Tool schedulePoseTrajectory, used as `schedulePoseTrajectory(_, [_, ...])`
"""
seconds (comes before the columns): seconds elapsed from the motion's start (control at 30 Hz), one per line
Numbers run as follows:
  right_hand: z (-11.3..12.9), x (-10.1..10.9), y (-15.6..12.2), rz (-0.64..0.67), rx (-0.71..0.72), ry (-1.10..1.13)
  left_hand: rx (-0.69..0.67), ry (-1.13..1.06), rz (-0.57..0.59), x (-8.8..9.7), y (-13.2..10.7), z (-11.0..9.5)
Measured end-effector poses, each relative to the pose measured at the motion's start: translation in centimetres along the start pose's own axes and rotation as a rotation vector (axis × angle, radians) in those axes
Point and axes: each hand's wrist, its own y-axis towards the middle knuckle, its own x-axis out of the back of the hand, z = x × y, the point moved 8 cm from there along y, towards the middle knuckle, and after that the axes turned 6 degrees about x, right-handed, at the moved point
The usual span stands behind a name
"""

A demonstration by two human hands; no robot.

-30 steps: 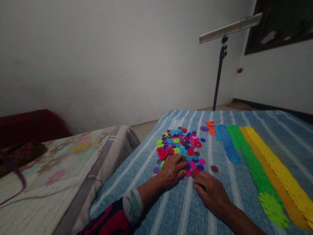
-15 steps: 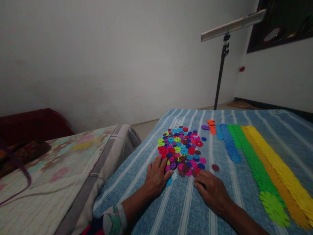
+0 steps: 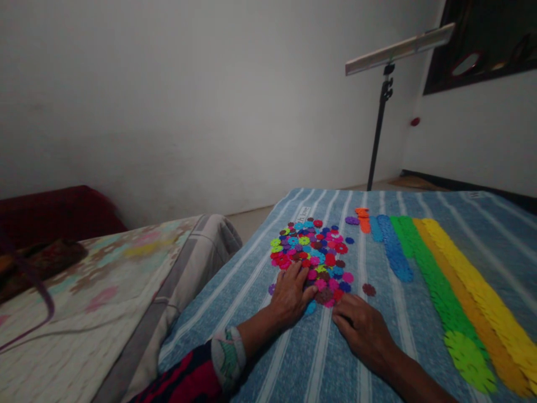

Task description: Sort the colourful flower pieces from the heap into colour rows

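Note:
A mixed pile of small flower-shaped plastic discs [image 3: 304,240] in pink, red, blue, purple, lime and brown lies on the blue striped cloth [image 3: 235,302]. My left hand [image 3: 290,294] rests on the pile's near left part, fingers stretched out over the pieces. Just past its thumb lies a light blue disc [image 3: 310,308]. At the near right edge of the pile is my right hand [image 3: 363,327], its fingers curled together beside a red disc [image 3: 338,294]; what they may hold is hidden. A single brown disc [image 3: 369,290] lies beyond the right knuckles.
To the right run overlapping rows of discs: blue [image 3: 395,249], green [image 3: 432,274], amber [image 3: 465,302] and yellow [image 3: 482,285]. Short orange [image 3: 364,221] and purple [image 3: 352,220] groups lie farther back. A bed with a patterned cover [image 3: 126,280] stands left; a tripod stand [image 3: 377,129] is behind.
My left hand has slid to the right across the near part of the pile, uncovering a purple disc at its left. The right hand has stayed almost in place.

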Motion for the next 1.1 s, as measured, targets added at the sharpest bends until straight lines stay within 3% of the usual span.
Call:
schedulePoseTrajectory(0.1, [-0.1, -0.1, 0.0, -0.003, -0.004, 0.011, 0.045, -0.020, -0.041, 1.0, 0.9, 0.3])
schedulePoseTrajectory(0.23, [-0.4, -0.3, 0.0, -0.010, 0.000, 0.004, 0.191, 0.031, -0.095, 2.1, 1.8, 2.3])
schedulePoseTrajectory(0.53, [-0.4, -0.1, -0.1, -0.038, 0.011, 0.033, 0.311, 0.156, 0.003, 2.6, 3.6, 6.4])
schedulePoseTrajectory(0.83, [-0.4, -0.1, -0.2, -0.068, 0.023, 0.057, 0.354, 0.247, -0.050, 3.7, 2.1, 5.3])
schedulePoseTrajectory(1.0, [-0.2, 0.2, 0.0, -0.092, 0.033, 0.050, 0.355, 0.265, -0.090, 4.8, 3.3, 5.7])
schedulePoseTrajectory(1.1, [0.2, 0.5, 0.3, -0.111, 0.039, 0.027, 0.362, 0.234, -0.027, 4.3, 4.1, 6.3])
